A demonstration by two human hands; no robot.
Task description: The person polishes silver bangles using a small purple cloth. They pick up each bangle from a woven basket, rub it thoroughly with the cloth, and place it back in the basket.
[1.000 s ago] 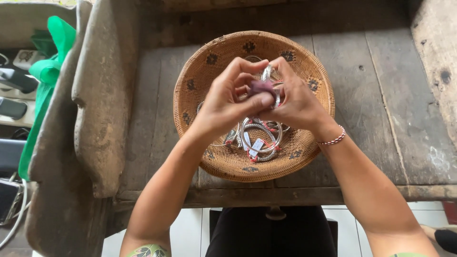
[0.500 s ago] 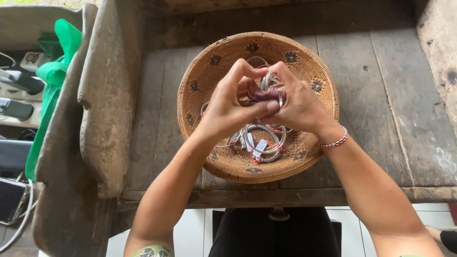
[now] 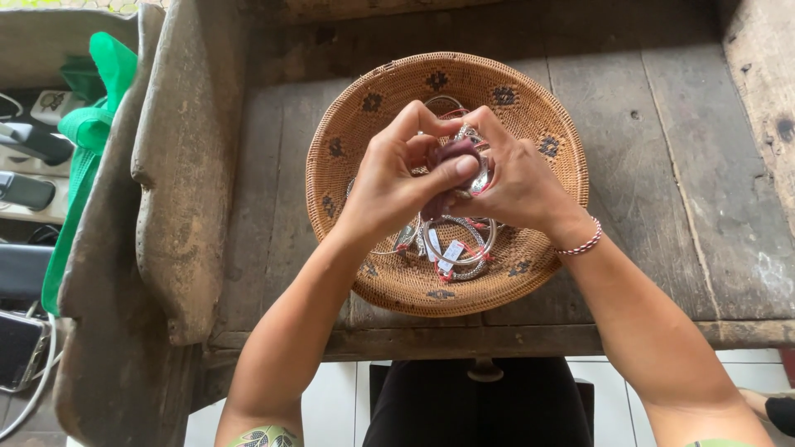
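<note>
A round woven basket point(image 3: 373, 116) with dark motifs sits on a worn wooden bench point(image 3: 662, 165). Inside it lie several silver bangles point(image 3: 460, 240) with small white tags and red threads. Both my hands meet above the basket's middle. My left hand point(image 3: 397, 178) presses a dark maroon cloth point(image 3: 451, 153) with thumb and fingers against a silver bangle point(image 3: 479, 175). My right hand point(image 3: 517, 178) grips that bangle from the other side. A beaded bracelet circles my right wrist.
A thick wooden armrest point(image 3: 178, 165) rises at the left of the bench. Beyond it hang a green ribbon point(image 3: 87, 132) and dark gadgets with cables point(image 3: 25, 190). Another wooden edge point(image 3: 766, 74) stands at the far right.
The hands stay together over the basket; fingers shifted slightly as the cloth moves over the bangle. The view has drifted a little.
</note>
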